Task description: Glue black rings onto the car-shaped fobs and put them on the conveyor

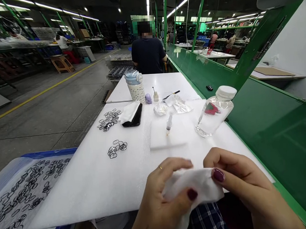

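A white cloth (pixel 204 185) is stretched between my two hands, low in the head view over the table's near edge. My left hand (pixel 164 196) is wrapped round its left part, the thumb pressed on top. At the right end, my right hand (pixel 238 180) pinches the cloth between thumb and fingers. Beyond my hands a syringe (pixel 169 124) rests on a white foam pad (pixel 156 136). Black rings lie in two groups, a larger heap (pixel 109 119) and a smaller one (pixel 117 148), on the left of the white table (pixel 95 186).
A clear bottle (pixel 214 113) stands at the right. Farther back are a dotted cup (pixel 136 88), a black phone (pixel 135 119) under a tissue (pixel 129 112), crumpled tissues (pixel 180 104) and a small bottle (pixel 156 96). A blue-edged tray (pixel 49 152) holds many rings. A person (pixel 147 53) sits ahead.
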A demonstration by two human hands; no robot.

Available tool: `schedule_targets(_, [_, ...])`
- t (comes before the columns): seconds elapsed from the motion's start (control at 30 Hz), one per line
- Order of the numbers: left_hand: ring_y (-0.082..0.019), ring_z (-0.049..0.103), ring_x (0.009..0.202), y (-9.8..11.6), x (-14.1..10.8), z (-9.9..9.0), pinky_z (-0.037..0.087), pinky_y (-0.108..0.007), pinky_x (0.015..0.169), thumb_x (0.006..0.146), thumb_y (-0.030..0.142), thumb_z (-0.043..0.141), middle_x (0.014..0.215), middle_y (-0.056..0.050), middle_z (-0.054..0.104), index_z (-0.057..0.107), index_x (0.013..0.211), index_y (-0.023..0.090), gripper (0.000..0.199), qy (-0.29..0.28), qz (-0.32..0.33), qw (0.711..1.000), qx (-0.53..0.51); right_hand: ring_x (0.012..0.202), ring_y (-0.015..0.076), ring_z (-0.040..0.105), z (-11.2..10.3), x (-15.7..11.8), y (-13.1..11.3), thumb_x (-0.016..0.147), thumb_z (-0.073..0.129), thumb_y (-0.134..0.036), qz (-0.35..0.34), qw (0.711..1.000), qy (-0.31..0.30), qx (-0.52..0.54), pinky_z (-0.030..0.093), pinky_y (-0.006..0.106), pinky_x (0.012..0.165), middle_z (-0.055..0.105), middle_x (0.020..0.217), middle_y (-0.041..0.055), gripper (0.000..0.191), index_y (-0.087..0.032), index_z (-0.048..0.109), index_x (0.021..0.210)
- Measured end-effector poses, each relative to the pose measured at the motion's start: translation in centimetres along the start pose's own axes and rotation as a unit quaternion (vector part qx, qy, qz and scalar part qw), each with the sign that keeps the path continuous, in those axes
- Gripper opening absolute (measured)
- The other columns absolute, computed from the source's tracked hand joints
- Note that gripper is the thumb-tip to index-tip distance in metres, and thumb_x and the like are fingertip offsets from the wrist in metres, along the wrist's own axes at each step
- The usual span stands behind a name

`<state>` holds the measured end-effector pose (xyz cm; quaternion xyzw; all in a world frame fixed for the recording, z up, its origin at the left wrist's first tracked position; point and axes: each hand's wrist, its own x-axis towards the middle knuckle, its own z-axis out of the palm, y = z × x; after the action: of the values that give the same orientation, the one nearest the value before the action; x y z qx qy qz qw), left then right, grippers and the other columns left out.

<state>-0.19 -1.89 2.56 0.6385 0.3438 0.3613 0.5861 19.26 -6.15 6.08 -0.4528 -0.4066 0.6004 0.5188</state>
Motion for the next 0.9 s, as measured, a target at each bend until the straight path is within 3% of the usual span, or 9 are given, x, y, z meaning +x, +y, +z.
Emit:
schedule_targets(0.07, [-0.014,0.055,0.071,0.5,0.2,0.5,0.044,-0.022,0.065,0.088,0.043,0.062,0.076,-0.002,0.06,0.069,0.08,0.019,0.027,-0.022,-0.039,0.994,-0.101,0.053,0.0064,0.042,-0.1,0.3,0.4,0.084,0.069,-0.035,0.008,0.996,-0.022,0.088,0.032,0.016,0.049,0.05,0.06,-0.0019,0.02,-0.018,0.061,0.076])
schedule_targets(0.13, [-0.008,0.046,0.057,0.5,0.5,0.7,0.038,-0.017,0.054,0.087,0.041,0.065,0.061,0.002,0.05,0.063,0.069,0.017,0.031,-0.001,-0.092,0.967,-0.237,0.051,0.0064,0.047,-0.4,0.9,1.3,0.081,0.071,-0.035,0.034,0.978,0.0,0.205,0.036,0.015,0.049,0.054,0.06,-0.0022,0.016,-0.02,0.064,0.082])
schedule_targets(0.27, [-0.01,0.052,0.056,0.4,0.9,0.9,0.046,-0.018,0.053,0.077,0.037,0.076,0.065,0.002,0.057,0.067,0.079,0.017,0.022,0.149,-0.175,0.888,-0.398,0.086,0.0186,0.065,-0.5,1.3,3.4,0.078,0.07,-0.05,0.141,0.934,-0.016,0.328,0.051,0.027,0.078,0.067,0.092,0.008,0.045,-0.019,0.065,0.109])
schedule_targets(0.37, [-0.015,0.062,0.069,1.1,0.9,1.2,0.053,-0.022,0.064,0.07,0.034,0.08,0.08,-0.002,0.065,0.069,0.098,0.018,0.034,0.194,-0.164,0.874,-0.414,0.098,0.02,0.062,-0.3,0.7,3.9,0.072,0.078,-0.034,0.1,0.95,-0.019,0.296,0.049,0.029,0.085,0.066,0.102,0.0073,0.065,-0.023,0.052,0.131])
schedule_targets(0.53, [-0.012,0.062,0.068,1.4,0.2,1.4,0.05,-0.019,0.064,0.074,0.021,0.076,0.086,0.003,0.067,0.047,0.133,0.04,0.069,0.208,-0.118,0.915,-0.326,0.072,0.0143,0.062,0.1,0.1,2.7,0.073,0.08,-0.021,0.069,0.979,0.045,0.184,0.05,0.025,0.07,0.064,0.079,-0.0012,0.088,-0.036,0.031,0.145])
schedule_targets(0.63, [-0.014,0.061,0.075,0.4,-0.1,0.7,0.049,-0.019,0.064,0.079,0.028,0.072,0.085,0.001,0.067,0.064,0.114,0.033,0.037,0.26,-0.075,0.941,-0.203,0.065,0.0126,0.061,-0.4,0.0,2.1,0.081,0.073,-0.024,-0.006,0.981,0.131,0.144,0.051,0.024,0.065,0.066,0.078,-0.0015,0.074,-0.04,0.034,0.141])
schedule_targets(0.73, [-0.022,0.06,0.092,-0.2,-0.3,0.1,0.05,-0.025,0.07,0.076,0.034,0.073,0.1,-0.005,0.065,0.073,0.091,0.023,0.018,0.234,-0.04,0.971,-0.027,0.06,0.0119,0.061,-1.3,-0.3,2.2,0.079,0.075,-0.023,-0.049,0.978,0.159,0.122,0.051,0.021,0.057,0.066,0.076,-0.0007,0.049,-0.032,0.053,0.122])
schedule_targets(0.83, [-0.02,0.057,0.083,-0.1,-0.2,-0.2,0.048,-0.028,0.069,0.078,0.029,0.072,0.091,-0.003,0.06,0.074,0.094,0.028,0.016,0.22,0.009,0.964,0.149,0.055,0.0128,0.06,-2.2,-0.6,2.8,0.077,0.076,-0.024,-0.056,0.982,0.143,0.107,0.05,0.02,0.049,0.065,0.076,0.0006,0.036,-0.029,0.059,0.108])
schedule_targets(0.9, [-0.018,0.054,0.08,0.0,-0.2,-0.5,0.046,-0.027,0.069,0.082,0.027,0.069,0.085,-0.002,0.054,0.074,0.085,0.029,0.007,0.236,0.054,0.953,0.18,0.056,0.014,0.06,-2.6,-0.8,3.2,0.077,0.075,-0.026,-0.054,0.981,0.155,0.1,0.049,0.021,0.047,0.065,0.077,0.0007,0.035,-0.03,0.058,0.107])
